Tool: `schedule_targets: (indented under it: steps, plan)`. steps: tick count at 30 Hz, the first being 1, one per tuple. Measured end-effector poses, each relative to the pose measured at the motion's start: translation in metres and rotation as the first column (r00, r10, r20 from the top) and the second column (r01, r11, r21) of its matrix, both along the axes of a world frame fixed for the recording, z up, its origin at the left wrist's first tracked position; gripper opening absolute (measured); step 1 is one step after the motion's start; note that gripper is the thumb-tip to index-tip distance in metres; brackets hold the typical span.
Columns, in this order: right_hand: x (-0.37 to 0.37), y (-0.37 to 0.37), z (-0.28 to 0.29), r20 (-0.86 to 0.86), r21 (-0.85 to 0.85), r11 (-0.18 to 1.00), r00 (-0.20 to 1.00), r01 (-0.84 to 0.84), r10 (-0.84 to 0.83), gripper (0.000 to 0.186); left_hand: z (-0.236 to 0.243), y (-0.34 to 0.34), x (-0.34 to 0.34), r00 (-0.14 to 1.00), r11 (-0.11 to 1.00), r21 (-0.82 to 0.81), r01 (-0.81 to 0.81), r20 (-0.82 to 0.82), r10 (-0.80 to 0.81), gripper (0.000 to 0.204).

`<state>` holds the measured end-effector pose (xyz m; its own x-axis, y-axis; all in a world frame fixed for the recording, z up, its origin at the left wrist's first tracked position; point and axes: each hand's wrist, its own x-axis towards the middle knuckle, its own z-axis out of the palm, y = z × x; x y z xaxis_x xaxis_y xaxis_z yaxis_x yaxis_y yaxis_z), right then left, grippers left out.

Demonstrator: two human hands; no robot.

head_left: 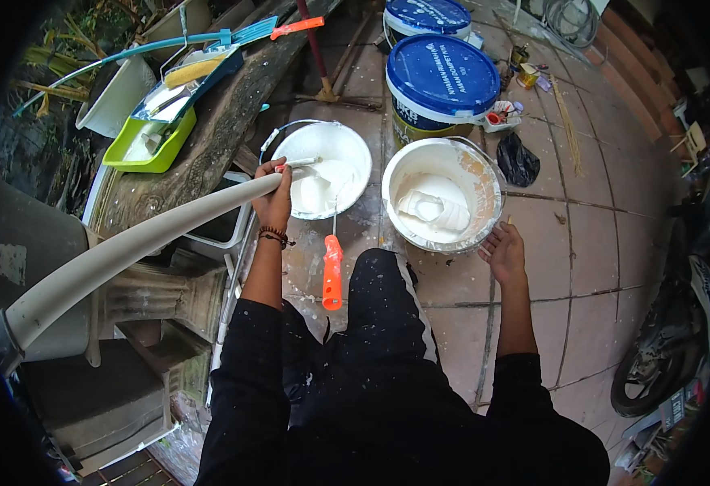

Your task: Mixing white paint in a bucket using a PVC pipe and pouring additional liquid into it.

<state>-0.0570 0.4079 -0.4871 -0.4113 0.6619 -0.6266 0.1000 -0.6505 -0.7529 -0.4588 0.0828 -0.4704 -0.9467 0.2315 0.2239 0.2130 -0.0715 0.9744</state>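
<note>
My left hand (276, 193) is closed round the upper end of a long pale pole (144, 225), which runs down to the lower left. Past my fingers, a short whitish piece with a red band points over the left white bucket (361, 154); what it is I cannot make out. White paint (339, 180) lies in this bucket, and an orange roller handle (333, 274) leans out of its front. Beside the right bucket's rim (442, 246), my right hand (504, 253) has its fingers apart; whether they touch the bucket I cannot tell. White paint (432, 209) lies inside.
Blue-lidded paint pails (442, 77) stand behind the buckets. A black plastic bag (518, 159) lies right of them. On a wooden plank (185, 174) sit a lime-green tray (148, 164) and a yellow roller (193, 73). A motorcycle wheel (650, 377) shows at right.
</note>
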Motion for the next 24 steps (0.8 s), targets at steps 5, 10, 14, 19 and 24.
schedule_targets:
  steps: [5, 10, 14, 19, 24]
  plan:
    - [-0.001, 0.016, -0.002, -0.052, -0.14, 0.986, 0.994, 0.09, -0.098, 0.067, 0.003, 0.004, -0.001, 1.0, 0.999, -0.032, -0.013, -0.017, 0.013, 0.024]
    - [0.031, 0.044, -0.003, 0.058, -0.056, 0.99, 0.991, 0.128, -0.124, 0.074, 0.012, 0.006, -0.001, 1.0, 0.999, -0.04, -0.005, 0.03, 0.006, 0.023]
    - [0.079, 0.06, -0.004, 0.136, -0.036, 0.986, 0.979, 0.161, -0.154, 0.08, 0.012, 0.004, -0.003, 0.999, 0.998, -0.057, -0.002, 0.036, 0.005, 0.023]
    - [0.162, 0.087, -0.002, 0.242, -0.007, 0.975, 0.947, 0.221, -0.213, 0.094, 0.012, 0.001, -0.009, 0.999, 0.999, -0.036, 0.006, 0.033, -0.005, 0.024]
    - [0.287, 0.124, -0.002, 0.231, -0.035, 0.99, 0.965, 0.134, -0.122, 0.104, 0.007, 0.008, -0.01, 0.999, 1.0, -0.006, 0.024, 0.044, -0.024, 0.024]
